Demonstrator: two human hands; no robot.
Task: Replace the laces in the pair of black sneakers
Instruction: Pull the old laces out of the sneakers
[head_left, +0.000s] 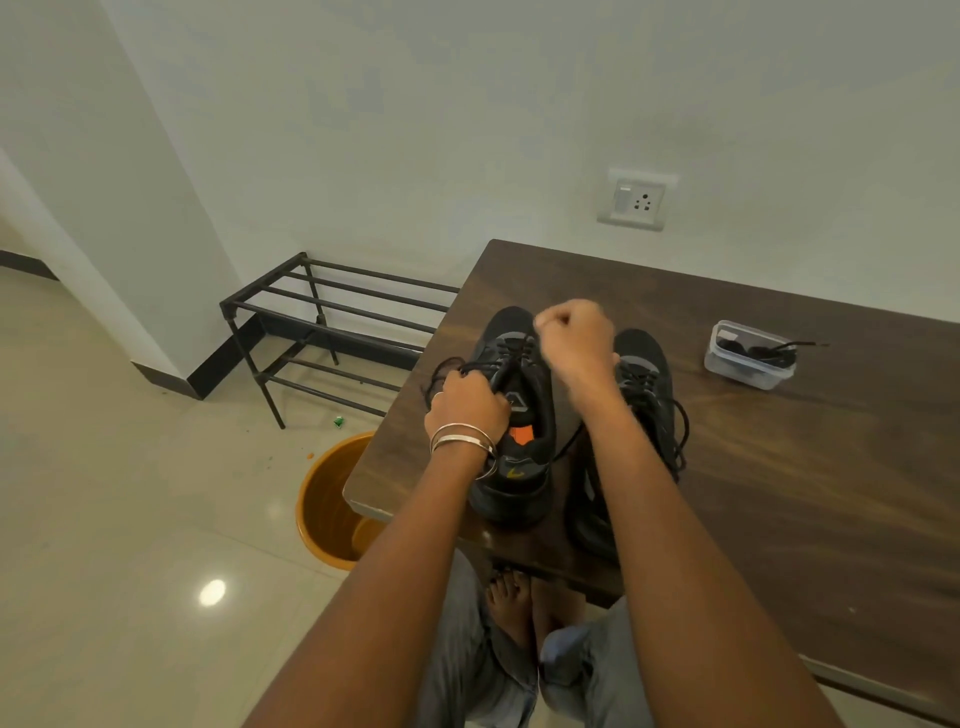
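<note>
Two black sneakers sit side by side on the dark wooden bench (779, 467), toes pointing to the wall, near its left edge. The left sneaker (517, 415) is the one being worked. The right sneaker (644, 384) waits with its lace loose and trailing. The left hand (470, 410) curls round the tongue and a bunch of lace (457, 366) at the shoe's throat, steadying it. The right hand (574, 338) is raised above the eyelets, fingers closed as if pinching a lace end; blur hides the strand itself. I'd judge this as the old lace coming out of the first shoe. Next calls for pulling it free row by row, then reaching for the small clear tub (748, 356) further right, which seems to hold spare laces.
</note>
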